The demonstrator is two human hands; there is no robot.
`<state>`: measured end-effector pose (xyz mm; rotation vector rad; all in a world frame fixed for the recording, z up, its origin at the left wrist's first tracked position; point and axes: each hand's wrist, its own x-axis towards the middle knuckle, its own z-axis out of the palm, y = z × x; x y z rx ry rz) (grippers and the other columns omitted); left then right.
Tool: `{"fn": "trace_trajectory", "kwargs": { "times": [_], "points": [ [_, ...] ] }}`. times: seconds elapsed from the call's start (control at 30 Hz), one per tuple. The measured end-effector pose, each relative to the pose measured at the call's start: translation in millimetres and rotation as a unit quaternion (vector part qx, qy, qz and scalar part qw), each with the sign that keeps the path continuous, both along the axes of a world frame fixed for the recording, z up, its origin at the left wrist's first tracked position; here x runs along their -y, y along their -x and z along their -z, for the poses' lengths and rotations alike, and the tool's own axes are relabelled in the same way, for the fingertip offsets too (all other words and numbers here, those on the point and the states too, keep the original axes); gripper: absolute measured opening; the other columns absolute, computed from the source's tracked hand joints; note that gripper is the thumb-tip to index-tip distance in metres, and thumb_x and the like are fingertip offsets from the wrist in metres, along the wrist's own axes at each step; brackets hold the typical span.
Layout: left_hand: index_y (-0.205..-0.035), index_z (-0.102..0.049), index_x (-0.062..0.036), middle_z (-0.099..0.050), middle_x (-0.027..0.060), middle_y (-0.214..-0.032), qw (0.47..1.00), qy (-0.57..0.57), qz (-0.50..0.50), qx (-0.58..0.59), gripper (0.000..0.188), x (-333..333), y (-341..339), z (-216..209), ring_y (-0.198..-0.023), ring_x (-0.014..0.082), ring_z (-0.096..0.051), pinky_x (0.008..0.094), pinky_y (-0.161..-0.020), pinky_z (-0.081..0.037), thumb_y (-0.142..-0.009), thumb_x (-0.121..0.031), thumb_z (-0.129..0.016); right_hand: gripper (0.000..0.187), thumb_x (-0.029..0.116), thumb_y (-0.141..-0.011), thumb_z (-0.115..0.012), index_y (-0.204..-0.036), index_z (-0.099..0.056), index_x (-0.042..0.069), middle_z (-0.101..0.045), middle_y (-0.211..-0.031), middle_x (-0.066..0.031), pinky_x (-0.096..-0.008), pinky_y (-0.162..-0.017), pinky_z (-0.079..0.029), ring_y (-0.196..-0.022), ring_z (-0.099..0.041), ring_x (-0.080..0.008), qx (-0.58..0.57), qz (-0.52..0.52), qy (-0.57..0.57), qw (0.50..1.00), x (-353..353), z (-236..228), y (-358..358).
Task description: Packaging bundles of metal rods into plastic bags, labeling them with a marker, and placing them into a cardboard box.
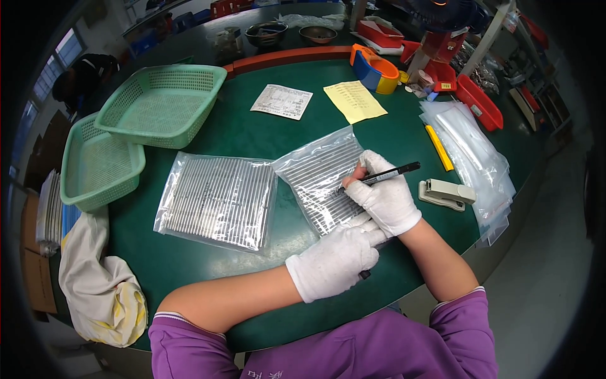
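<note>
My right hand [388,199], in a white glove with the thumb and a fingertip bare, grips a black marker [394,172]. The marker's tip points down at a clear plastic bag [315,174] packed with rows of thin silvery rods, which lies tilted on the table. My left hand [334,262], gloved in white, is closed at the near end of that bag, its fingers meeting the right wrist. A small black marker cap [365,274] pokes out of the left fist. To the left lies a second bag of rods [216,201], flat and apart from both hands.
Two green plastic baskets [183,136] overlap at the left above a crumpled cloth [104,284]. A stapler [446,194], a yellow cutter [440,148] and clear bags [473,164] lie right. Ahead are white paper [281,102], yellow paper [355,102] and a tape dispenser [375,71].
</note>
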<state>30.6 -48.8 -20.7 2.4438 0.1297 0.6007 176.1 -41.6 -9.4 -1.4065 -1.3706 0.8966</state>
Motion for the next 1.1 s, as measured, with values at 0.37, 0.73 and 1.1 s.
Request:
{"fn": "trace_trajectory", "kwargs": {
  "times": [0.37,0.73,1.1],
  "points": [
    [-0.060,-0.059,0.0008,-0.054,0.0163,-0.113,1.000,0.015,0.008,-0.001,0.008,-0.2,-0.3,-3.0,-0.105,0.0331,-0.050,0.0376,-0.088,-0.044,-0.056,-0.004,-0.063,0.019,0.005,-0.077,-0.067,-0.077,-0.048,0.003,-0.052,-0.073,-0.0001,-0.0213,-0.064,-0.041,-0.070,-0.045,-0.0065,0.008,0.000,-0.004,1.000,0.7,2.7,-3.3],
    [-0.065,-0.062,0.0028,-0.053,0.0167,-0.116,1.000,-0.002,0.004,0.016,0.012,-1.1,-2.6,-3.2,-0.107,0.0338,-0.050,0.0372,-0.091,-0.043,-0.056,-0.004,-0.063,0.019,0.007,-0.078,-0.067,-0.075,-0.048,0.003,-0.050,-0.070,-0.0008,-0.0226,-0.061,-0.040,-0.067,-0.044,-0.0072,-0.006,0.017,-0.008,1.000,-0.6,0.8,-3.3],
    [-0.063,-0.061,0.0031,-0.053,0.0166,-0.117,1.000,-0.008,0.009,0.026,0.011,-1.3,-2.1,-3.5,-0.107,0.0343,-0.049,0.0373,-0.089,-0.044,-0.054,-0.003,-0.064,0.019,0.007,-0.078,-0.065,-0.077,-0.047,0.003,-0.052,-0.071,-0.0013,-0.0222,-0.062,-0.042,-0.067,-0.047,-0.0072,0.027,0.029,0.010,0.999,0.5,2.6,-6.2]
  ]
}}
